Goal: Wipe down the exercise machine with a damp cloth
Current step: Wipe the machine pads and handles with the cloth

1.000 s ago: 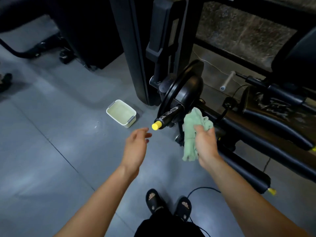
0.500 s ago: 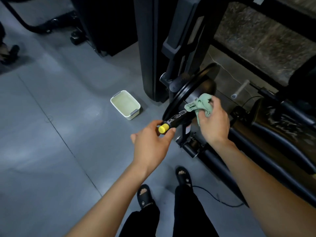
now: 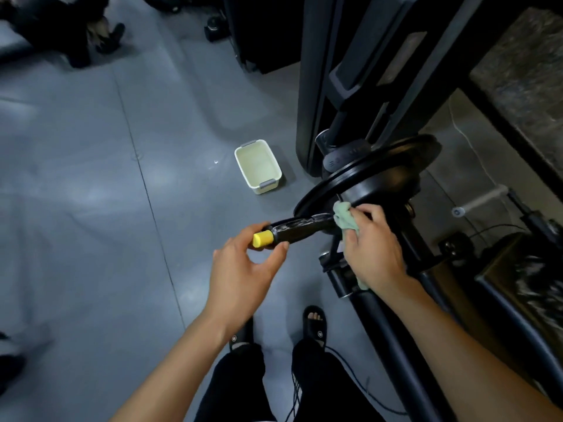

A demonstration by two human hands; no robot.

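Person wiping a black exercise machine's handle with a green cloth.

On the grey floor [image 3: 91,208], a cream plastic tub [image 3: 257,166] with 2 grey handles is sitting just left of the exercise machine [image 3: 374,181]. The left hand [image 3: 243,269] is pinching the outer end of the machine's black handle [image 3: 300,229] between curled fingers and thumb, just beside its yellow end cap [image 3: 262,239], which is pointing left. Further right, the right hand [image 3: 373,248] is gripping the green cloth [image 3: 344,219], fingers curled round it, and pressing it against the inner end of the handle, where that meets the black round housing [image 3: 384,181]; a strip of cloth is hanging below the wrist. Lower down, 2 feet in black sandals [image 3: 315,325] are standing beside the machine's black base bar [image 3: 396,345], with a thin black cable [image 3: 359,382] lying on the floor between them.
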